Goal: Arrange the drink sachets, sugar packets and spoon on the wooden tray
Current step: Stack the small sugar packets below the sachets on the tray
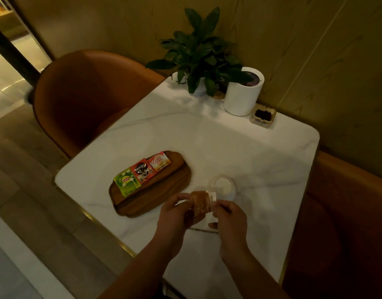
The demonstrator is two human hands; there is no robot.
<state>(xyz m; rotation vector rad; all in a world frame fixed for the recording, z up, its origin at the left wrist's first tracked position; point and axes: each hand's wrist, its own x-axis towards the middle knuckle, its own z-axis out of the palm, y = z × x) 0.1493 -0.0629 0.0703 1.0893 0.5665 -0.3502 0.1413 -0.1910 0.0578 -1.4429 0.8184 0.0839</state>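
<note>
I see left hand (177, 214) and right hand (229, 219) pinching brown-and-white paper sugar packets (202, 203) beside the oval wooden tray (164, 190).

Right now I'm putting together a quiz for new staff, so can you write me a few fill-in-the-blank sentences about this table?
1. The wooden tray carries ___ drink sachets in a row.
2. The middle sachet, between the green one and the orange one, is ___.
3. The front packet, held between the left hand and the right hand, is ___, with white ones behind it.

Missing words: three; red; brown.
</note>
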